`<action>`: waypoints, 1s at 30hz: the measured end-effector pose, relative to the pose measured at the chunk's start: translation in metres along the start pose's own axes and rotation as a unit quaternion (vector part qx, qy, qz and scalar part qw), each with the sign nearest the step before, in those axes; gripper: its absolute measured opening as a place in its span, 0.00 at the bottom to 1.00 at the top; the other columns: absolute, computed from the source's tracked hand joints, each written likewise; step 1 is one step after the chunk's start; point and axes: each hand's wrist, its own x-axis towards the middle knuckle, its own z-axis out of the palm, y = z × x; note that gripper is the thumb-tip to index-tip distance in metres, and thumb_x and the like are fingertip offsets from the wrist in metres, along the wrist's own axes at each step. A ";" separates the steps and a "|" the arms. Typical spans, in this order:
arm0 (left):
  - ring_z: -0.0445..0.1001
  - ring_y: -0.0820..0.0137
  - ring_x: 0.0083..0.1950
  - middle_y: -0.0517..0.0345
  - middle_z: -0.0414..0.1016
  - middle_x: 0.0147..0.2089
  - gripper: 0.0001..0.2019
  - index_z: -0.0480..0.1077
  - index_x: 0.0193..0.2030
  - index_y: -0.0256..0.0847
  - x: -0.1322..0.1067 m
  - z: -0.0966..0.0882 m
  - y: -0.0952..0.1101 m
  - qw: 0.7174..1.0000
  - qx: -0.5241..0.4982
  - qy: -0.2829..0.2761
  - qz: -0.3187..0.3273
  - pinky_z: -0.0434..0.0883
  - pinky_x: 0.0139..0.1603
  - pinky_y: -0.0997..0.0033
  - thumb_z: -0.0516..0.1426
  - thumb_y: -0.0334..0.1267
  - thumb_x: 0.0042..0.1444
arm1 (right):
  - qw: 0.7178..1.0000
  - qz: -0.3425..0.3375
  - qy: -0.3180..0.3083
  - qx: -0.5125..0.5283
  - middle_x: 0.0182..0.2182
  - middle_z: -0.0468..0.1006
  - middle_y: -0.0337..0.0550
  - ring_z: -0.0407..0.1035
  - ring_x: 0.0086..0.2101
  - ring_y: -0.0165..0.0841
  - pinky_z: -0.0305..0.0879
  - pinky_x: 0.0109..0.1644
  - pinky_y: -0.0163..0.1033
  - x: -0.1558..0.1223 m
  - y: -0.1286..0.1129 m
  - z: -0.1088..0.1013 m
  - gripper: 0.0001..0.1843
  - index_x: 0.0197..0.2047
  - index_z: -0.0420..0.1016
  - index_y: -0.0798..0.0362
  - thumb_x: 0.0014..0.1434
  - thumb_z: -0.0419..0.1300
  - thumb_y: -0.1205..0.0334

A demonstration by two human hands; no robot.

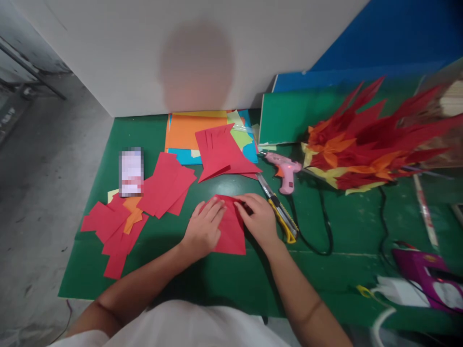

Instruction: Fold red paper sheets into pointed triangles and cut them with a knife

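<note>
A sheet of red paper (pixel 232 237) lies on the green table in front of me, its top edge between my hands. My left hand (pixel 203 228) rests flat on the sheet's left part, fingers stretched out, pressing it down. At the upper right corner, my right hand (pixel 261 219) pinches the paper's edge between thumb and fingers. Just right of that hand lies a yellow utility knife (pixel 280 212). Beyond the sheet are more red paper pieces (pixel 226 149), some with a folded or pointed edge.
Cut red strips (pixel 166 185), orange scraps (pixel 133 212) and a blurred-out phone (pixel 131 172) lie left. Orange sheets (pixel 195 130) stack against the white board. To the right are a pink glue gun (pixel 284 168) with its black cord, a flame-like paper piece (pixel 365 144) and a purple box (pixel 419 265).
</note>
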 end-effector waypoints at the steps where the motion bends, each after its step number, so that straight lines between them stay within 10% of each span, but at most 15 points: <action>1: 0.57 0.62 0.68 0.51 0.64 0.65 0.24 0.63 0.62 0.33 0.001 0.001 -0.001 1.000 -0.007 0.000 0.002 0.52 0.66 0.57 0.48 0.29 0.57 | 1.000 -0.012 0.000 -0.009 0.34 0.79 0.46 0.72 0.35 0.37 0.69 0.40 0.42 0.000 0.000 0.000 0.09 0.40 0.77 0.53 0.63 0.55 0.63; 30: 0.57 0.60 0.69 0.45 0.55 0.70 0.22 0.62 0.61 0.32 0.004 0.004 -0.001 1.000 -0.006 -0.013 -0.011 0.60 0.65 0.57 0.48 0.32 0.60 | 0.988 -0.119 -0.063 -0.071 0.34 0.77 0.49 0.67 0.34 0.36 0.67 0.39 0.40 -0.011 -0.001 -0.004 0.13 0.42 0.79 0.56 0.65 0.52 0.67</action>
